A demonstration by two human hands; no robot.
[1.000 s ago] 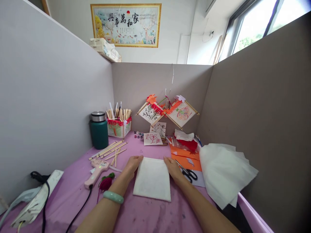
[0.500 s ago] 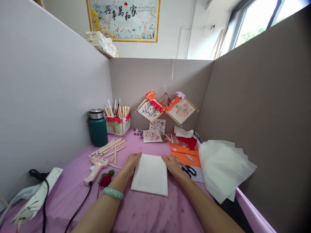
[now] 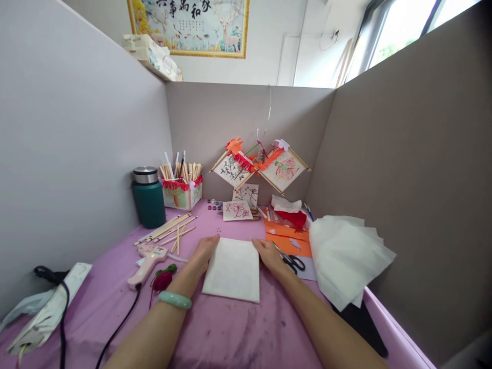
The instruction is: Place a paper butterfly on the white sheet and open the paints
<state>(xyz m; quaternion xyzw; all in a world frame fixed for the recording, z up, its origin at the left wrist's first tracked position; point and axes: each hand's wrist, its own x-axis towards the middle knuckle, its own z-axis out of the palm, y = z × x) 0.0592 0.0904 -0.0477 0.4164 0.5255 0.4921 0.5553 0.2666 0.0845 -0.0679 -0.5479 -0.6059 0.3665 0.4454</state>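
A flat white rectangular panel (image 3: 232,270) is held low over the purple-covered table (image 3: 246,333), its near edge toward me. My left hand (image 3: 204,254) grips its left edge near the far corner, thumb on top. My right hand (image 3: 269,255) grips the opposite edge near the far right corner in the same way. The fingers under the panel are hidden. Scissors (image 3: 294,262) with black handles lie just right of my right hand. A pink glue gun (image 3: 148,264) and a dark red yarn ball (image 3: 162,281) are left of my left forearm.
Wooden sticks (image 3: 169,229), a green bottle (image 3: 149,201) and a stick-filled box (image 3: 180,192) stand or lie at the left. Decorated diamond panels (image 3: 283,169) hang at the back. White sheets (image 3: 346,256) lie at the right, a power strip (image 3: 49,307) far left.
The whole view has shifted slightly, so the scene appears a little higher and further left. Both hands still hold the white panel in the same places.
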